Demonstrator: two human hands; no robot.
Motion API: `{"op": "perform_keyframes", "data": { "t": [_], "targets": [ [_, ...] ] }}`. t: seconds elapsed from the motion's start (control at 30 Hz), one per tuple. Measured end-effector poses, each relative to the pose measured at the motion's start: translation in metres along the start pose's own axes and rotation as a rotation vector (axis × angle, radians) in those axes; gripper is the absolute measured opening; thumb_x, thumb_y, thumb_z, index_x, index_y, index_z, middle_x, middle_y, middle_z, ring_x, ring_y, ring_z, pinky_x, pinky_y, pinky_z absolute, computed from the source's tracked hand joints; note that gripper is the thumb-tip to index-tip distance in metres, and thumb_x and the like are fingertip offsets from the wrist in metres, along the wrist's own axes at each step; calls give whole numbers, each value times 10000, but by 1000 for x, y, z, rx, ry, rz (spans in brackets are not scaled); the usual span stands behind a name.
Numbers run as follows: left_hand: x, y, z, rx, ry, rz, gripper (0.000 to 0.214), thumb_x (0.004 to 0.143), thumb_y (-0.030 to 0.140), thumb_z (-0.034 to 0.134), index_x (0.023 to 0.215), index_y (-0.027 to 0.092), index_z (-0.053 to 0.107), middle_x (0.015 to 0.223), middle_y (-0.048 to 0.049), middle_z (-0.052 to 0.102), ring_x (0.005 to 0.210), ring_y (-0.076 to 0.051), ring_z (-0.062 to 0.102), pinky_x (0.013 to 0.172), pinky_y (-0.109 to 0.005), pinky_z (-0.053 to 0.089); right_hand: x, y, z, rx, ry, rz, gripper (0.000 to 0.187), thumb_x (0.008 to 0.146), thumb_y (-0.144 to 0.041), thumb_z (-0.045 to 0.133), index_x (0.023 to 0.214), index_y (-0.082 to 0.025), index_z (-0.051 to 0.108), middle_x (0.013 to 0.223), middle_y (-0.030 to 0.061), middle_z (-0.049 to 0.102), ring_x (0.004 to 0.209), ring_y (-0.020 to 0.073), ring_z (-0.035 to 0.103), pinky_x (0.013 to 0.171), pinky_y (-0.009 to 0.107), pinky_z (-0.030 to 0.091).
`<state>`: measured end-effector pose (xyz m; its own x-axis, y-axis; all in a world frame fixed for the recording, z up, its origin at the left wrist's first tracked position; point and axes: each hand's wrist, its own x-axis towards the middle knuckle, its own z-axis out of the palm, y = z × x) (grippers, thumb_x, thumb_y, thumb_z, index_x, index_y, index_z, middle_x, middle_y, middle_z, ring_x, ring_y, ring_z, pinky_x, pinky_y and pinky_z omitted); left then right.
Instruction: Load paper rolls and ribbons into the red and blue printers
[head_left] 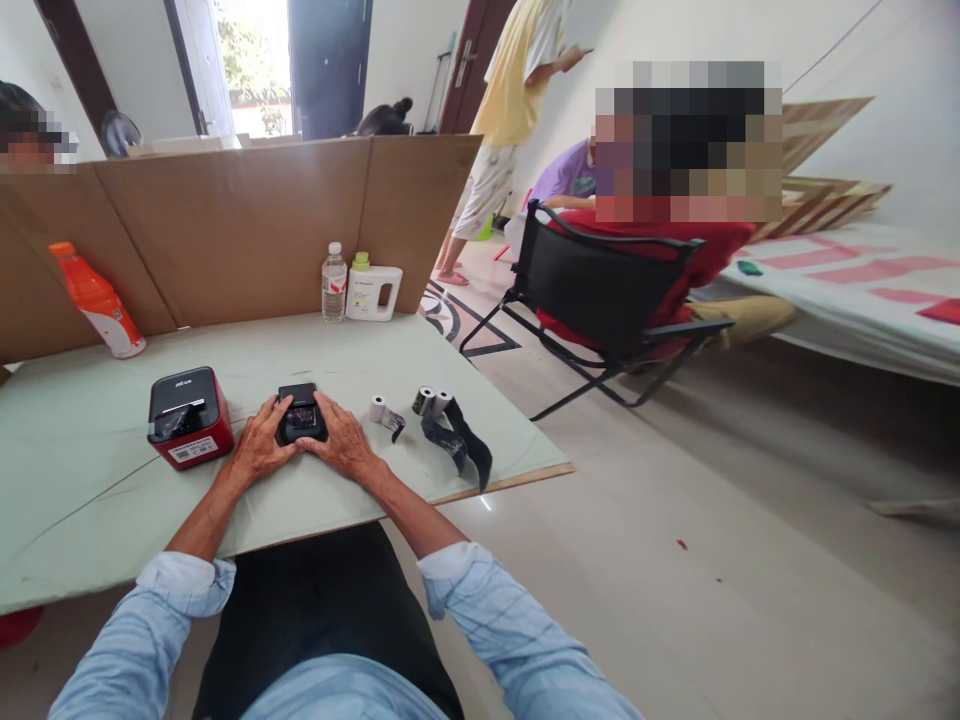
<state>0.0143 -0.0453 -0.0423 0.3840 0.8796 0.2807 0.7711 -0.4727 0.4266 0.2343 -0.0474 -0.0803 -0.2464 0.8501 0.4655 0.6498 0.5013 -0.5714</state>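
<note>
A small black device (301, 414) lies on the pale green table (90, 500) right in front of me. My left hand (259, 445) grips its left side with curled fingers, and my right hand (341, 438) grips its right side the same way. A red printer with a black lid (187, 417) stands just left of my left hand. To the right of my right hand lie three small paper rolls (379, 408) (424, 400) (442, 401) with dark tape strips (459, 445) trailing from them toward the table edge.
A cardboard screen (247, 220) walls the table's far side. Against it stand an orange bottle (97, 300), a clear water bottle (334, 284) and a white jug (373, 290). A person sits in a black folding chair (600, 300) to the right; another stands behind.
</note>
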Motion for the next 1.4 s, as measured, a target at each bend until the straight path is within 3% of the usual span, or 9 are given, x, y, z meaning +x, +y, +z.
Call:
{"op": "perform_keyframes", "data": {
  "t": [0.6, 1.4],
  "targets": [
    [-4, -10, 8, -97, 91, 72, 891, 854, 463, 774, 1625, 219, 400, 1664, -199, 421, 1530, -389, 450, 1233, -580, 434, -1, -1, -4, 77, -31, -41, 942, 915, -488, 764, 1671, -171, 300, 1645, 229, 462, 1524, 347, 474, 1256, 551, 408],
    [-5, -8, 9, -12, 141, 31, 837, 806, 474, 822, 1547, 221, 527, 1577, -190, 551, 1464, -383, 539, 1218, -574, 450, -2, 2, 3, -54, -1, -30, 851, 909, -525, 769, 1599, -143, 450, 1618, 251, 496, 1473, 363, 536, 1184, 544, 476]
  ]
}}
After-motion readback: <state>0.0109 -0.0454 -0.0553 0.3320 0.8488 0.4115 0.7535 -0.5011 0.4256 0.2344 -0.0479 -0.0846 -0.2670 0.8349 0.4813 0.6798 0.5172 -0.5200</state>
